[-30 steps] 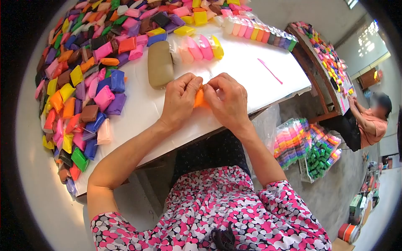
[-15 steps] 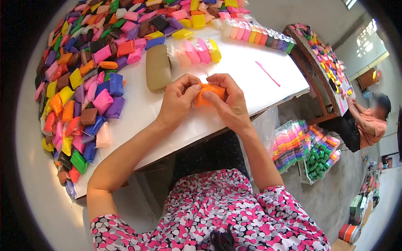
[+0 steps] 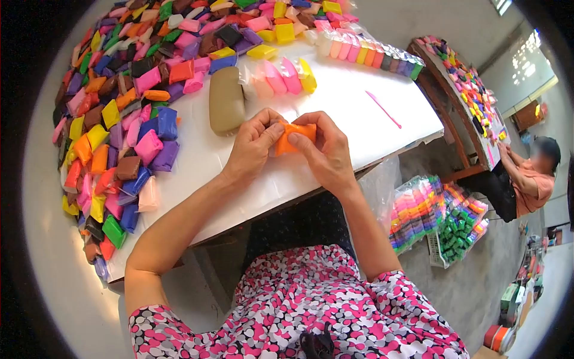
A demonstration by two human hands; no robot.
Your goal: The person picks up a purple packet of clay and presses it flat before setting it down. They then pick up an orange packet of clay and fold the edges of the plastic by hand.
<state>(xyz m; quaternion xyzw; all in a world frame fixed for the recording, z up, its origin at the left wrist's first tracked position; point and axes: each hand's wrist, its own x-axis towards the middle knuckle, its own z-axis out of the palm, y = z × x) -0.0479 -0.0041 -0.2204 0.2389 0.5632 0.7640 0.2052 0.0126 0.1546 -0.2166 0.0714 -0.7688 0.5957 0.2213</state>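
Observation:
An orange wrapped clay packet [image 3: 294, 142] is held between both my hands, above the front edge of the white table [image 3: 353, 125]. My left hand [image 3: 256, 142] pinches its left end with thumb and fingers. My right hand [image 3: 324, 149] grips the right side, its thumb lying across the face of the packet. Just beyond my left hand lies an olive-brown rounded block [image 3: 226, 102]. To the right of that block is a clear plastic strip holding pink and yellow packets [image 3: 281, 78].
A big heap of coloured packets [image 3: 128, 119] covers the table's left and back. A long row of packets [image 3: 368, 54] and a pink stick [image 3: 383, 109] lie to the right. Bagged packets [image 3: 418, 206] and a white basket [image 3: 436, 251] stand on the floor. A person [image 3: 532, 179] sits at another table.
The orange packet's face shows flatter and squarer now, with my right fingers shifted slightly along its upper edge. Both hands keep hold of it in about the same place.

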